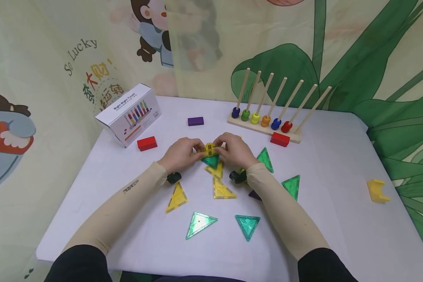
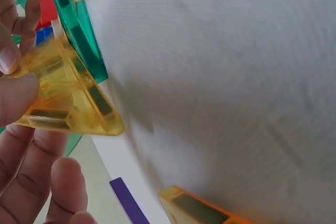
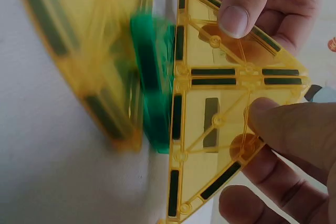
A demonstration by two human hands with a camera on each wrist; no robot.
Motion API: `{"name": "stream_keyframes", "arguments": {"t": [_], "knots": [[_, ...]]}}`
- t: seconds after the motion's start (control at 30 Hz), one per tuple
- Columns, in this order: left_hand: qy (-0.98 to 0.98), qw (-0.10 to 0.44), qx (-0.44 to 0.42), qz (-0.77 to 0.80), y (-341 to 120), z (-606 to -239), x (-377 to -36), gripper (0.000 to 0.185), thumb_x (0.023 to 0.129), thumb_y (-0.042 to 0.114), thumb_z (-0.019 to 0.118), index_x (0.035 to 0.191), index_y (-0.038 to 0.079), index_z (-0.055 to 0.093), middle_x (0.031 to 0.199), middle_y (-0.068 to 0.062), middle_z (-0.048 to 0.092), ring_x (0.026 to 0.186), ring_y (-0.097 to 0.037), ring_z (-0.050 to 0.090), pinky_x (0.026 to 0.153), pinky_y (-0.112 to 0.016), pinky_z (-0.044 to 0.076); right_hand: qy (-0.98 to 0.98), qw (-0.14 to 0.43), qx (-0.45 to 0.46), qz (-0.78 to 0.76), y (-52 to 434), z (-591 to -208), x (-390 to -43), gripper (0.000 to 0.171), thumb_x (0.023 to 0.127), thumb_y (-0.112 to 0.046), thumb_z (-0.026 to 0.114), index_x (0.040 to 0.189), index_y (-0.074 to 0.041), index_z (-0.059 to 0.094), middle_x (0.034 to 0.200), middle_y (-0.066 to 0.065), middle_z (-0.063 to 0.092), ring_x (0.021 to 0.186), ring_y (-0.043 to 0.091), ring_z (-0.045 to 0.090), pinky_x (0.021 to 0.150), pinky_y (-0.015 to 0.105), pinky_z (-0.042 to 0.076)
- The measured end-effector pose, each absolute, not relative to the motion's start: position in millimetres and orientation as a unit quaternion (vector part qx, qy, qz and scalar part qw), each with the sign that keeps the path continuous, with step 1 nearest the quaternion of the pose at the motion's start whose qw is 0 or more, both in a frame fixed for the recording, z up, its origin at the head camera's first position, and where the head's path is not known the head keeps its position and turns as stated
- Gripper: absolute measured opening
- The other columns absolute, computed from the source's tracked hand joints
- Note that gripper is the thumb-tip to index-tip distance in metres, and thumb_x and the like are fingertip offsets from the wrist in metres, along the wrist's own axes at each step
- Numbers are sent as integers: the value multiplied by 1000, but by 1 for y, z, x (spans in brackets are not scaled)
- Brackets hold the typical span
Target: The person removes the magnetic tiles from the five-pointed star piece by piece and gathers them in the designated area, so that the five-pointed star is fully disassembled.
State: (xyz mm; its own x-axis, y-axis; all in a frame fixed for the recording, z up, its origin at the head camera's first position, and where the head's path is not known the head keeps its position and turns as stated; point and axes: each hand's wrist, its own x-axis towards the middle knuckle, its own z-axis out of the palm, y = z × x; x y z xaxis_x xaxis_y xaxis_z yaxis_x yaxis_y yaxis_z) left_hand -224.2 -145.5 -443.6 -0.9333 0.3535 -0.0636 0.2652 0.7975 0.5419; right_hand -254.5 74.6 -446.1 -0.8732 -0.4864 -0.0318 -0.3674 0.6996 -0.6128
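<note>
Both hands meet at the table's middle over a small cluster of magnetic triangle tiles. My left hand (image 1: 183, 154) pinches a yellow tile (image 2: 68, 95) between thumb and fingers. My right hand (image 1: 234, 150) pinches the joined yellow tiles (image 3: 220, 103) that stand upright. A green tile (image 1: 211, 160) leans under them, touching their lower edge; the green tile (image 3: 152, 93) looks blurred in the right wrist view. Another yellow tile (image 1: 215, 171) lies flat just in front.
Loose yellow tiles (image 1: 177, 197) and green tiles (image 1: 247, 225) lie near the front. Behind stand a wooden peg rack (image 1: 264, 125) with coloured beads, a white box (image 1: 128, 113), red blocks (image 1: 147, 143), a purple block (image 1: 195, 121). A yellow piece (image 1: 377, 190) sits far right.
</note>
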Motion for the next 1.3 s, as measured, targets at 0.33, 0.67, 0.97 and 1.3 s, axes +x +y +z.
{"name": "stream_keyframes", "arguments": {"t": [0.33,0.67,0.97,1.3], "knots": [[948,70,165,263,-143,-443,-223,16,98,28,72,109,16,74,102,0,75,93,-22,57,85,-37,49,921,90,-230,-301,81,-444,-248,19,101,-26,69,115,-16,78,107,2,71,86,21,57,73,31,47],[953,68,143,258,-157,-442,-218,16,97,26,74,109,16,75,102,0,74,92,-22,56,84,-36,49,926,71,-152,-338,100,-440,-258,25,102,-24,67,122,-10,75,116,8,74,93,25,58,80,33,48],[948,70,153,272,-153,-449,-213,18,97,27,74,112,17,75,103,1,76,92,-21,57,84,-36,49,921,116,-99,-358,73,-449,-289,24,102,-27,66,118,-10,72,109,10,72,92,23,62,77,32,50],[947,62,148,278,-154,-446,-213,18,97,27,74,113,18,75,104,1,75,93,-21,57,84,-35,49,944,109,-90,-300,63,-448,-289,37,100,-35,66,131,-15,66,109,7,69,89,24,61,73,36,48]]}}
